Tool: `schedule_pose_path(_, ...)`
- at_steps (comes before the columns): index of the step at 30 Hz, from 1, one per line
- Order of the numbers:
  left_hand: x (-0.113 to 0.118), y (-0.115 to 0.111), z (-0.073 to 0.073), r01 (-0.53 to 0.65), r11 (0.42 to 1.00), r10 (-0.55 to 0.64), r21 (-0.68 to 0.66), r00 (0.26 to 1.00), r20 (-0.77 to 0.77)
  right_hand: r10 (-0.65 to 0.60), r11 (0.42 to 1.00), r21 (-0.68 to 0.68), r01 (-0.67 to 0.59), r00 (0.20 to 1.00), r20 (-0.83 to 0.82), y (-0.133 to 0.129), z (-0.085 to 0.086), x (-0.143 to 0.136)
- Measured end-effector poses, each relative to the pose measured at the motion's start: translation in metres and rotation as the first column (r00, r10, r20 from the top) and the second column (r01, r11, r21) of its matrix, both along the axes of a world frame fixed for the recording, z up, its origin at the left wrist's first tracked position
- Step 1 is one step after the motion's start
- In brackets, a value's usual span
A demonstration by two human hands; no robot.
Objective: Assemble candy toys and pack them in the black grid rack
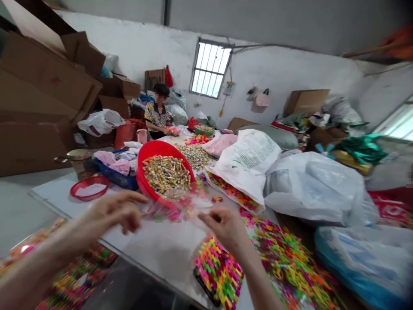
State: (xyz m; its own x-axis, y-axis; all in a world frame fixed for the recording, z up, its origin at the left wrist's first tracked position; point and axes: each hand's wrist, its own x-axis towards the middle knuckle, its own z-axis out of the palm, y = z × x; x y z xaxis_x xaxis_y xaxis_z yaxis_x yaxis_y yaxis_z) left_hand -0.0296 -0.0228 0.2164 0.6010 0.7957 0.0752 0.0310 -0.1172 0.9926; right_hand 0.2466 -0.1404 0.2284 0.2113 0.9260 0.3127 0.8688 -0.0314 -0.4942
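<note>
My right hand (226, 226) pinches the edge of a clear plastic bag (183, 209), which is see-through and blurred in front of the red basin (142, 165). My left hand (118, 211) is at the bag's left side, its index finger stretched out and its other fingers loosely bent, with nothing seen in them. Small multicoloured wrapped pieces (166, 172) fill the tilted basin. Below my right hand, a block of bright plastic pieces in rows (221, 271) lies on a dark-edged holder. Loose colourful plastic pieces (290, 258) are heaped to the right.
A small red dish (90, 189) and a blue basket of cloths (119, 178) stand left on the white table (151, 254). White sacks (250, 153) lie to the right. Another person (158, 112) sits at the far end. Cardboard boxes (41, 82) are piled at left.
</note>
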Motion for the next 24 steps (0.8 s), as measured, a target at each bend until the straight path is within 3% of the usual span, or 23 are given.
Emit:
schedule_pose_path(1, 0.009, -0.016, 0.003, 0.074, 0.997, -0.074, 0.001, 0.997, -0.027, 0.053, 0.999, -0.004, -0.053, 0.998, 0.045, 0.003, -0.004, -0.023)
schedule_pose_path(4, 0.049, -0.042, 0.001, -0.150, 0.977, 0.156, 0.149, 0.987, -0.034, 0.208, 0.977, 0.009, -0.212, 0.964, 0.167, 0.003, -0.013, -0.080)
schedule_pose_path(6, 0.066, -0.042, -0.003, -0.169, 0.979, 0.168, 0.110, 0.986, 0.011, 0.309, 0.950, -0.009, -0.313, 0.931, 0.194, -0.002, -0.015, -0.095)
schedule_pose_path(8, 0.072, -0.038, -0.002, -0.036, 0.999, 0.036, -0.006, 0.998, 0.048, 0.351, 0.936, -0.030, -0.352, 0.917, 0.191, -0.007, -0.015, -0.094)
schedule_pose_path(11, 0.071, -0.036, 0.005, 0.146, 0.982, -0.138, -0.122, 0.988, 0.071, 0.300, 0.954, -0.088, -0.288, 0.931, 0.207, -0.011, -0.014, -0.083)
schedule_pose_path(14, 0.070, -0.033, 0.009, 0.194, 0.981, -0.194, 0.008, 0.980, -0.056, 0.269, 0.960, -0.156, -0.231, 0.915, 0.300, -0.010, -0.017, -0.086)
schedule_pose_path(17, 0.070, -0.026, 0.003, 0.260, 0.955, -0.223, 0.140, 0.946, -0.236, 0.318, 0.948, -0.165, -0.274, 0.863, 0.394, -0.006, -0.025, -0.100)
schedule_pose_path(19, 0.067, -0.019, -0.004, 0.259, 0.952, -0.207, 0.163, 0.937, -0.281, 0.357, 0.934, -0.147, -0.325, 0.835, 0.419, -0.006, -0.030, -0.108)
schedule_pose_path(21, 0.061, -0.013, -0.007, 0.162, 0.963, -0.099, 0.217, 0.956, -0.275, 0.393, 0.918, -0.105, -0.382, 0.845, 0.363, -0.008, -0.034, -0.108)
schedule_pose_path(23, 0.055, -0.009, -0.006, 0.041, 0.957, 0.034, 0.287, 0.968, -0.250, 0.388, 0.918, 0.004, -0.396, 0.903, 0.186, -0.010, -0.038, -0.102)
schedule_pose_path(24, 0.053, -0.009, -0.005, 0.011, 0.950, 0.069, 0.312, 0.967, -0.245, 0.340, 0.935, 0.087, -0.345, 0.938, 0.071, -0.011, -0.041, -0.098)
